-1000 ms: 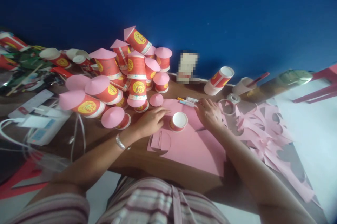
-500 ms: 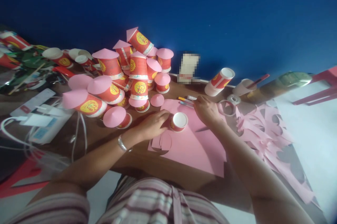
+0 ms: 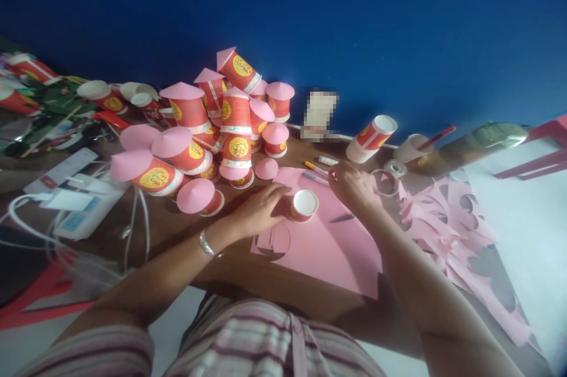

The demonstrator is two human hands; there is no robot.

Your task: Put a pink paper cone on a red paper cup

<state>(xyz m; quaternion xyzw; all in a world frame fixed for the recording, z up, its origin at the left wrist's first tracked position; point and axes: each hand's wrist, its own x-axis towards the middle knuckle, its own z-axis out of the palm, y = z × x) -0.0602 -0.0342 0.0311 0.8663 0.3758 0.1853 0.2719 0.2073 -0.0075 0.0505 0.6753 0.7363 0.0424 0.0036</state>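
- The brown counter (image 3: 257, 275) spreads beneath the small uncapped cup (image 3: 304, 205), the landmark here.
- A pile of red cups with pink cone tops (image 3: 235, 111) rises behind the cup, off to its left.
- Pink paper scraps (image 3: 436, 226) lie well to the cup's right.
- A pink sheet (image 3: 319, 253) lies directly under the cup, which stands upright.
- The left hand (image 3: 259, 208) is just left of the cup, unclenched, thumb and fingers apart — whether they touch its wall I cannot tell. A second ago the thumb was farther from it; the cup has kept its place on the sheet.
- The right hand (image 3: 354, 188), behind the cup and to its right, is curled beside the pens (image 3: 315, 178); I cannot tell if it grasps one.
- The pens lie behind the cup — more spread out than a second ago.
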